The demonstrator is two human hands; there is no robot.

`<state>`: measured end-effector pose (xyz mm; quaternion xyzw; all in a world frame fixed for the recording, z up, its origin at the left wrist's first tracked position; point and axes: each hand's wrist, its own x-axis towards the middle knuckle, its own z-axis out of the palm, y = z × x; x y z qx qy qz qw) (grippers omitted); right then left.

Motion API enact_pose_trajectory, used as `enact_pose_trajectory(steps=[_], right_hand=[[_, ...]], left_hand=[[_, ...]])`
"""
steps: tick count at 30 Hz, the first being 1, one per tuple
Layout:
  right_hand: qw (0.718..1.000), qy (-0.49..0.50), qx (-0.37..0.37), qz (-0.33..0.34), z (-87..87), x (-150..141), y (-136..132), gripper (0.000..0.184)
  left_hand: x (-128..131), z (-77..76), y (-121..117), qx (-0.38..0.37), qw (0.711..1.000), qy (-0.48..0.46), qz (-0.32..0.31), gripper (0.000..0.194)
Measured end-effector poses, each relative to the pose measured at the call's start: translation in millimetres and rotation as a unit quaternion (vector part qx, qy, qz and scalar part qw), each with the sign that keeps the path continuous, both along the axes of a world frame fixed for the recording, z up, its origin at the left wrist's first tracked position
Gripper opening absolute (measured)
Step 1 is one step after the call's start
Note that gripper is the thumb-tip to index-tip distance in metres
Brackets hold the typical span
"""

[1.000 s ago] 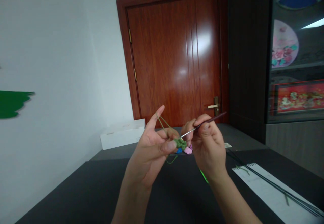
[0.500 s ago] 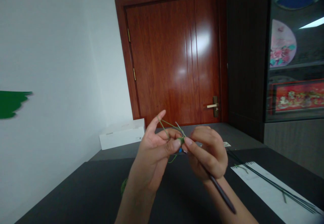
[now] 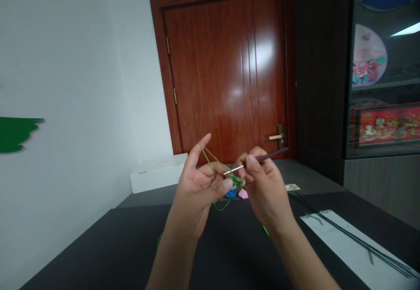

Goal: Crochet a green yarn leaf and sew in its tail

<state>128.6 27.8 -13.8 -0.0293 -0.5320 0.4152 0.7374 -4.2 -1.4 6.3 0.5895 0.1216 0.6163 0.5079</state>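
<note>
Between thumb and fingers, my left hand [image 3: 203, 185] pinches a small green crochet piece [image 3: 236, 179]. Its raised index finger carries a strand of green yarn [image 3: 213, 155] that runs down to the piece, and a loose loop of yarn hangs below the hand. My right hand [image 3: 265, 185] grips a crochet hook [image 3: 267, 155] with a dark handle. The hook's metal shaft points left, its tip at the yarn just above the piece. Partly hidden behind the hands lie a blue item [image 3: 231, 193] and a pink item [image 3: 243, 193].
On the right, thin dark green stems [image 3: 357, 237] lie across a white sheet [image 3: 337, 242] with yarn scraps. A white box [image 3: 157, 176] stands at the back left of the dark table [image 3: 98, 246]. Beyond are a wooden door [image 3: 223, 75] and a glass cabinet [image 3: 370, 106].
My right hand has turned the hook: its handle pointed down to the right and now points up to the right. The tip has swung leftward and down, and more of the green piece shows.
</note>
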Motion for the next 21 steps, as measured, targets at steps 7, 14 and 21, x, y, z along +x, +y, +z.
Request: enact_pose_trajectory(steps=[7,14,21], right_hand=[[0.825,-0.072,0.349,-0.439,-9.7,8.5,9.1,0.021],[0.989,0.096,0.091,-0.062,-1.0,-8.8,2.5,0.016],[0.998,-0.028,-0.010,0.061,2.7,-1.0,4.1,0.025]], left_hand=[[6.2,-1.6,-2.3,-0.063,0.997,-0.023,-0.038,0.092],[-11.2,0.5,4.2,-0.111,0.983,-0.026,-0.143,0.086],[-3.3,0.7,-0.9,-0.028,0.999,0.003,-0.017,0.092]])
